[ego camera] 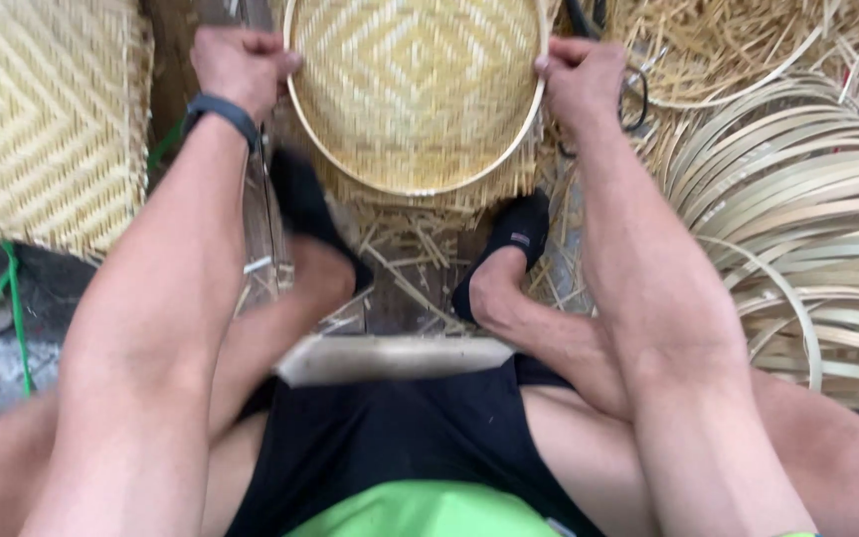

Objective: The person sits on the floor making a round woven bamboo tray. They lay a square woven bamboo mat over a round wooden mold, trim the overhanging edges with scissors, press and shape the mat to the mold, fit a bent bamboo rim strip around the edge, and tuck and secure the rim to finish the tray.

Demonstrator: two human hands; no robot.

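Observation:
A round woven bamboo basket [415,89] with a pale hoop rim lies on the floor in front of me. My left hand [241,65] grips its left rim, with a dark band on the wrist. On the opposite rim, my right hand [581,80] is closed. Loose strip ends stick out below the hoop. My feet in black socks [514,244] rest just under the basket.
A flat woven bamboo mat [42,119] lies at the left. Several bent bamboo hoops [807,199] are stacked at the right, with loose straw-like strips [738,40] behind. A pale board [390,358] rests across my lap. A green cord [17,308] runs down the floor at left.

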